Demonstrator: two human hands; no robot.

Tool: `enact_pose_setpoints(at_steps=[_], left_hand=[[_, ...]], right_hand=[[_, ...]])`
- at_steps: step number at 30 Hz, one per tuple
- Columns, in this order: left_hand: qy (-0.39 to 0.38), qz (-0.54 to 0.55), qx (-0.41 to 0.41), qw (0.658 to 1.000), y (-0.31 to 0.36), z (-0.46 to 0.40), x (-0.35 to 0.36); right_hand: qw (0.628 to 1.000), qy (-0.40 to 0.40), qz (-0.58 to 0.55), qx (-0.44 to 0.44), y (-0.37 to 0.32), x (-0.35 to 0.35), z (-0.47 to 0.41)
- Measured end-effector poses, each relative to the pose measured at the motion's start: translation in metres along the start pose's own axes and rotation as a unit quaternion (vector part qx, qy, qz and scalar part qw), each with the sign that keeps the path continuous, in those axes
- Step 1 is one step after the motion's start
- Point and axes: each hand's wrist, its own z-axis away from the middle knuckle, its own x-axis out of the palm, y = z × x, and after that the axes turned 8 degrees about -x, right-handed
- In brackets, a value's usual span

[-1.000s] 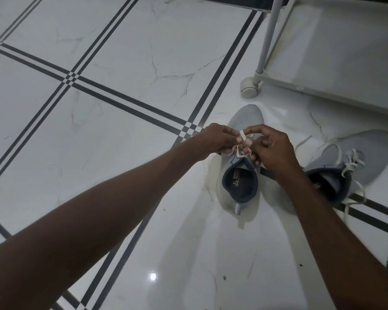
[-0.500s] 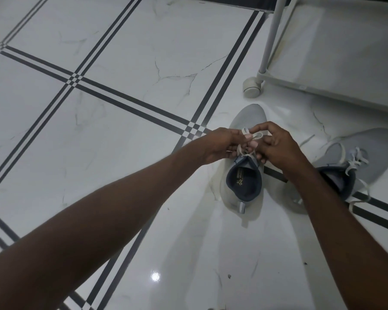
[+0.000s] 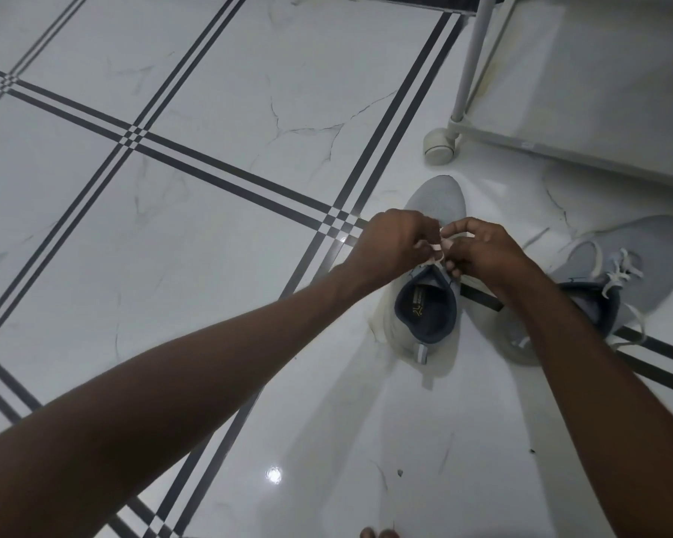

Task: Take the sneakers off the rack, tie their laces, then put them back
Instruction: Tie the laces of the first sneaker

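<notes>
A grey sneaker with a dark blue lining stands on the floor, toe pointing away from me. My left hand and my right hand meet over its tongue, each pinching the white lace, most of which is hidden by my fingers. The second grey sneaker lies to the right, partly behind my right forearm, its white laces loose and trailing on the floor.
The white rack stands at the top right on a caster wheel, with an upright post above it. The floor is glossy white marble tile with dark stripe lines. Toes show at the bottom edge.
Both hands have stayed on the lace over the same sneaker, the fingers working it into a slightly different grip. The second sneaker has not moved.
</notes>
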Motion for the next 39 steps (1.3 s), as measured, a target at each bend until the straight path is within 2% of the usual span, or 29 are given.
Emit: enact_pose_setpoints(at_steps=[5, 9, 11, 13, 16, 20, 24, 29, 31, 34, 36, 39], left_hand=[[0.076, -0.098, 0.044, 0.991, -0.002, 0.008, 0.011], [0.087, 0.029, -0.052, 0.994, 0.012, 0.008, 0.013], [0.081, 0.110, -0.096, 0.986, 0.014, 0.006, 0.014], [0.079, 0.137, -0.110, 0.981, 0.012, 0.007, 0.015], [0.067, 0.089, -0.086, 0.990, 0.011, 0.007, 0.014], [0.042, -0.010, -0.014, 0.999, 0.008, 0.003, 0.013], [0.008, -0.124, 0.060, 0.990, 0.002, 0.004, 0.010], [-0.024, -0.172, 0.075, 0.982, 0.004, -0.008, 0.000], [-0.012, -0.188, 0.081, 0.979, 0.002, -0.008, 0.003], [0.030, -0.159, 0.047, 0.986, 0.003, -0.002, 0.010], [0.052, -0.087, -0.022, 0.995, 0.007, -0.001, 0.011], [0.042, 0.023, -0.116, 0.992, 0.008, -0.002, 0.012]], right_hand=[[0.998, -0.017, -0.052, 0.014, 0.003, -0.002, 0.003], [0.997, -0.076, -0.008, 0.018, 0.001, -0.002, 0.001], [0.997, -0.076, -0.012, 0.024, 0.001, -0.002, 0.000], [0.996, -0.064, -0.051, 0.037, 0.004, -0.004, 0.000], [0.992, -0.064, -0.099, 0.052, 0.007, -0.004, 0.001], [0.992, -0.043, -0.096, 0.071, 0.008, -0.005, -0.002], [0.989, -0.048, -0.102, 0.090, 0.007, -0.007, -0.005], [0.985, -0.032, -0.136, 0.103, 0.010, -0.009, -0.004], [0.985, -0.036, -0.137, 0.097, 0.008, -0.009, -0.001], [0.988, -0.032, -0.117, 0.094, 0.006, -0.006, 0.001], [0.988, -0.011, -0.104, 0.110, 0.006, -0.003, 0.001], [0.986, 0.034, -0.111, 0.120, 0.001, 0.006, 0.005]])
